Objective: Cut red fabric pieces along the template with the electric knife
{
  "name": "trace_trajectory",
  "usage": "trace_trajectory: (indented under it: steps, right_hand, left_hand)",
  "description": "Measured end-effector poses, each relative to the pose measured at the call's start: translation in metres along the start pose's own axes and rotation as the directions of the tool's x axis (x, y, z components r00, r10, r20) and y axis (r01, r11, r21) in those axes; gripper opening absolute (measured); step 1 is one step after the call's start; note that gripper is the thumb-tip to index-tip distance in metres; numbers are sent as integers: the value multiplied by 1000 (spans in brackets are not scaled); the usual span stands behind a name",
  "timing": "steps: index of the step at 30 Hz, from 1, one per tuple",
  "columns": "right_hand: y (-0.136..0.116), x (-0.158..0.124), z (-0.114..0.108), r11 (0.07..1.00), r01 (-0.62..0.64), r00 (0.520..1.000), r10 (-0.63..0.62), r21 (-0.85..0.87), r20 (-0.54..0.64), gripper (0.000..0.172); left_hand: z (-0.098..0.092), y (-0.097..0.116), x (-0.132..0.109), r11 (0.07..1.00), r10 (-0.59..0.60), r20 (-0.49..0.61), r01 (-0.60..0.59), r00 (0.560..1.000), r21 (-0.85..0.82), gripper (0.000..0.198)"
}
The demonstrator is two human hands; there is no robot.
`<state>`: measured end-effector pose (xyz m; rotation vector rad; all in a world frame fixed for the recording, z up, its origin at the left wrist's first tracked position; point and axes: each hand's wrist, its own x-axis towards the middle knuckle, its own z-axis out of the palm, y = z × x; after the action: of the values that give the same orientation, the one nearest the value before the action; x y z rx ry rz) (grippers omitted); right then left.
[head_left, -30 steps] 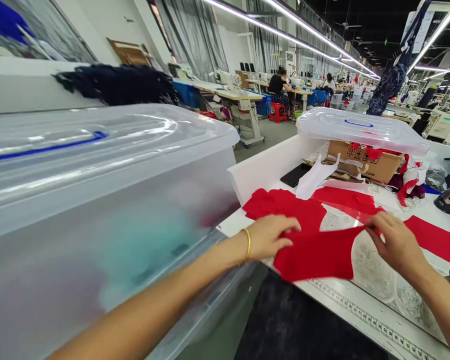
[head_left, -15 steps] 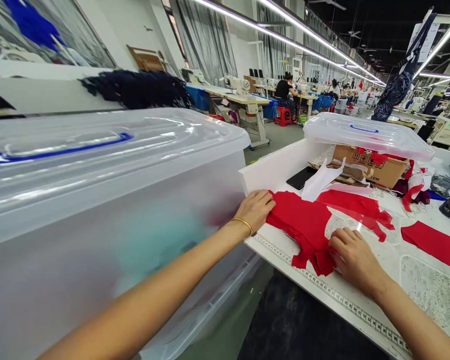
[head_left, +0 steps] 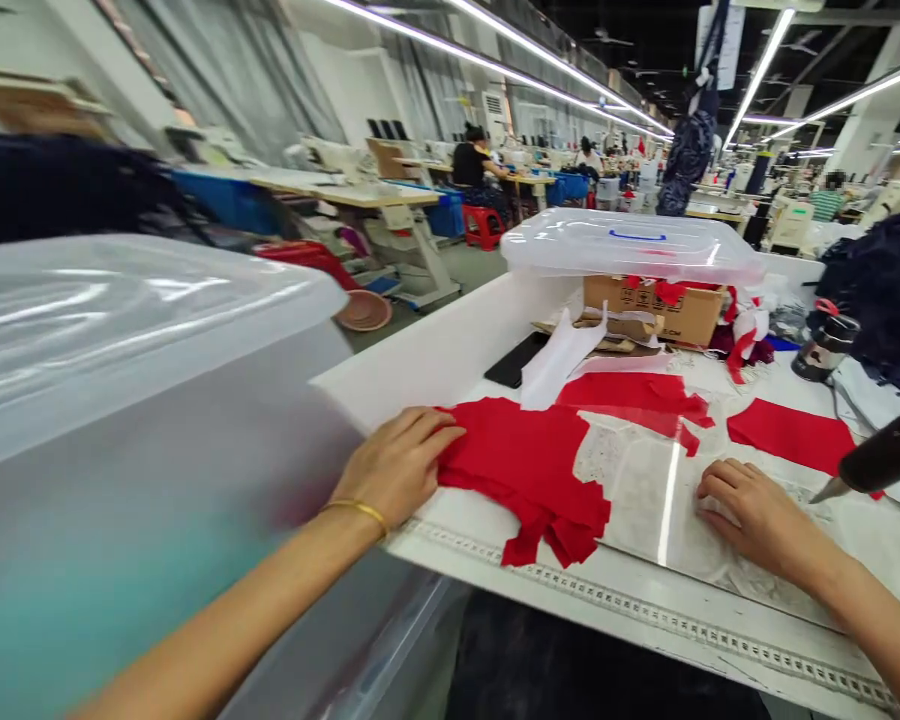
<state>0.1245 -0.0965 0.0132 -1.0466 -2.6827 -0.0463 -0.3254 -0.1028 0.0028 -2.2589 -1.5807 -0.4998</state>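
1. While my left hand (head_left: pixel 397 465), a thin gold bangle (head_left: pixel 356 510) on its wrist, lies flat and open, its fingertips rest on the edge of a ragged red knit fabric piece (head_left: pixel 525 470) near the front of the long white worktable (head_left: pixel 435 375). My fingers are not pinching it.
2. My right hand (head_left: pixel 750 510) rests open on the worktable, its fingers lightly curled and gripping nothing. Beneath them lies a white lace panel under glossy clear film (head_left: pixel 645 490).
3. The red knit fabric piece lies between my hands, touching my left fingers and well apart from my right.
4. Farther back on the worktable lies an irregular red fabric scrap (head_left: pixel 630 392). A flat red fabric rectangle (head_left: pixel 791 435) lies toward its right side, just beyond my right fingers.
5. At the worktable's far end, a clear plastic lid with a blue handle (head_left: pixel 630 240) sits on a brown cardboard carton (head_left: pixel 652 310). A black smartphone (head_left: pixel 517 360) lies nearby.
6. A printed measuring tape (head_left: pixel 645 622) runs along the worktable's front edge, and a large translucent plastic storage bin (head_left: pixel 120 420) stands beside its left end.
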Motion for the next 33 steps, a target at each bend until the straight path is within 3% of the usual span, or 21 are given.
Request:
trace_trajectory:
  steps: [4,9,13,16,20,24,28,33]
  right_hand:
    - [19,-23,-4,984,-170,985,167,-59,-50,9]
    - [21,-34,3,956,-285,954,277,-63,-113,7]
    - [25,-40,9,941,-338,928,332,-12,-169,7]
    - [31,-45,12,917,-391,899,400,82,-179,8]
    - [38,-47,11,875,-446,864,475,187,-166,7]
    - [40,-48,11,878,-427,868,465,216,-174,6]
    - [37,-47,9,876,-402,851,465,266,-245,7]
    - [32,-45,4,865,-374,806,482,336,-344,10]
  left_hand:
    - [9,47,35,979,164,-65,-171,984,-110,33]
    - [27,148,89,866,429,-113,-444,896,-232,26]
    - [53,218,129,819,543,-43,-540,839,-191,16]
    - [76,250,156,812,566,-29,-563,824,-153,14]
    - [100,268,185,813,570,-36,-570,821,-121,18]
    - [106,272,195,795,593,-69,-597,802,-109,22]
    - [88,272,177,751,637,-140,-651,758,-108,22]
    - [59,259,130,686,671,-279,-718,687,-117,18]
